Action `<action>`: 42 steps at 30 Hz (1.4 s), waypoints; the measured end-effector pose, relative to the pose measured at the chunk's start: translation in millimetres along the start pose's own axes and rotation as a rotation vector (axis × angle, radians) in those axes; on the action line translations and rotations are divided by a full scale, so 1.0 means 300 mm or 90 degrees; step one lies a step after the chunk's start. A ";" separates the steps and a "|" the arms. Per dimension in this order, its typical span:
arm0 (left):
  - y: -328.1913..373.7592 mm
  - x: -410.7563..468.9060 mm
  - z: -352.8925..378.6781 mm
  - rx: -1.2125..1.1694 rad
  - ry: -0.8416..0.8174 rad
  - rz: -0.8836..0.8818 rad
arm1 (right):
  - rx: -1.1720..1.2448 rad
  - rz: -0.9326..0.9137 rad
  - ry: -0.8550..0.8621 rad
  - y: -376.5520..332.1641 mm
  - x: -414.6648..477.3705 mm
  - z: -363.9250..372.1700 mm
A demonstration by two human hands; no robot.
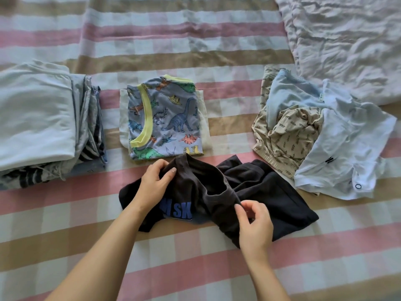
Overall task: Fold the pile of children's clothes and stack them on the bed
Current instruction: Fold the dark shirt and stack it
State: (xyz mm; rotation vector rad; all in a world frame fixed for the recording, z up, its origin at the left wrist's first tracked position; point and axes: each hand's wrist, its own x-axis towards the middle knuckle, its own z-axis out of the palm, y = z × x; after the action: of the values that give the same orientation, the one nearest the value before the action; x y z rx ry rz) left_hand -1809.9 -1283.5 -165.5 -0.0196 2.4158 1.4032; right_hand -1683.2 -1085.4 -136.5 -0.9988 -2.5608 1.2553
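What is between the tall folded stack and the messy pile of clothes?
The folded dinosaur shirt lies between the folded stack and the messy pile, apart from both; the head view shows it.

One dinosaur shirt (171, 118), folded, as the marker for everything else. Under it, one cream garment (124, 118): a stack of two. Just in front, two grips, the left grip (155, 183) and the right grip (253, 222), both on one dark shirt (206, 187) with blue letters. Touching that on the right, one black garment (271, 192). Left of the dinosaur shirt, one folded stack (34, 122), several layers at the edge, exact number unclear. Right of the dinosaur shirt, one loose heap: one light blue piece (288, 96), beige printed cloth (288, 135), whether one piece or two unclear, and one white shirt (347, 144). Beyond the heap, one crumpled white duvet (347, 40). Beneath all, one striped bed (195, 268).
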 end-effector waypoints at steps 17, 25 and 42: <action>0.540 -0.580 -0.411 -0.104 0.200 0.193 | 0.029 -0.383 -0.024 -0.435 -0.032 -0.600; 0.645 -0.861 -0.499 -0.036 0.262 0.207 | 0.019 -0.444 -0.073 -0.502 -0.209 -0.800; 0.538 -0.938 -0.511 -0.050 0.215 0.135 | -0.009 -0.398 -0.191 -0.465 -0.266 -0.781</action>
State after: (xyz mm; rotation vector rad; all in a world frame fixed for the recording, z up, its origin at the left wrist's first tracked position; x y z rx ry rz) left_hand -1619.0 -1375.5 124.3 -0.0218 2.6972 1.7086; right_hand -1604.4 -1039.9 132.8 0.0272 -2.7546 1.2568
